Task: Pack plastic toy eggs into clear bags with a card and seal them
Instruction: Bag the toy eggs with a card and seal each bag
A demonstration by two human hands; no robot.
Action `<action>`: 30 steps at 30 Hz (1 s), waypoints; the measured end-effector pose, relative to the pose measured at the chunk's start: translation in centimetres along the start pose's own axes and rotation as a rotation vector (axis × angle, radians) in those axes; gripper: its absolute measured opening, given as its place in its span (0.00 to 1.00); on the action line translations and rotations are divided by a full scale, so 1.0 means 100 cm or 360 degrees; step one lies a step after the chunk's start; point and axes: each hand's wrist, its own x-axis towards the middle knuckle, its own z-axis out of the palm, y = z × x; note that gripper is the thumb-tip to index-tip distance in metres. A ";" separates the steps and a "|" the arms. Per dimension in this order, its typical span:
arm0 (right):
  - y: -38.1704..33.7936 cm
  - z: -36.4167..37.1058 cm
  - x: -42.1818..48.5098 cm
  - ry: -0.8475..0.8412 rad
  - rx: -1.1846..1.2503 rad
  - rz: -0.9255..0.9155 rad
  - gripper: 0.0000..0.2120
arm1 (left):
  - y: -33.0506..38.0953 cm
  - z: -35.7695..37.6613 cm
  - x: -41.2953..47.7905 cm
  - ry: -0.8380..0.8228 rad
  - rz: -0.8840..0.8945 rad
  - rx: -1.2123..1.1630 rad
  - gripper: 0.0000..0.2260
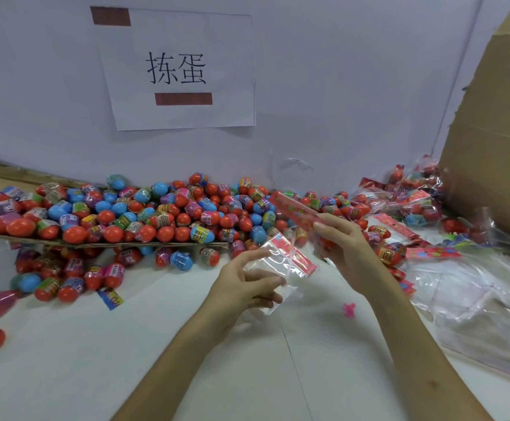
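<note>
**Bag in one hand, card in the other**

Above the white table (pixel 186 344), the left hand (pixel 247 284) holds a clear bag (pixel 278 265). Its fingers are curled round the lower part of the bag, with the thumb lying across the front. The bag tilts up and to the right, and its red printed strip (pixel 300 258) is at the far end, towards the right hand (pixel 346 243). That hand is raised just beyond the bag and pinches one end of a long red card (pixel 293 211) between thumb and fingertips. The card slants up and to the left over the heap of toy eggs (pixel 144 214). Something red shows under the right palm, but I cannot tell whether the hand holds it.

The eggs are mostly red, blue and pink with printed wraps. They are piled on a flat cardboard sheet (pixel 95 245) against the wall, and more have spilled onto the table in front of it. Filled bags (pixel 414 205) lie to the right near a big cardboard box (pixel 496 132). A stack of empty bags (pixel 475 302) lies closer in, beside the right forearm. A small pink toy (pixel 348 309) lies on the table between the two arms. A paper sign (pixel 180 71) is taped to the wall above the eggs
</note>
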 end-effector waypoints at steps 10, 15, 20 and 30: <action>-0.002 -0.005 -0.001 0.0314 -0.0138 -0.0180 0.11 | -0.002 -0.001 0.004 0.0299 0.0082 -0.0202 0.29; -0.005 -0.008 -0.002 0.0207 0.0155 -0.0121 0.06 | -0.004 -0.003 0.006 0.0360 0.0152 -0.0090 0.39; 0.002 -0.007 0.004 0.0734 -0.0297 -0.0284 0.13 | 0.000 -0.001 0.005 0.0336 0.0181 -0.0123 0.42; -0.005 -0.005 0.000 0.0306 0.0124 -0.0069 0.03 | -0.001 0.007 -0.001 0.0129 -0.0034 -0.0376 0.40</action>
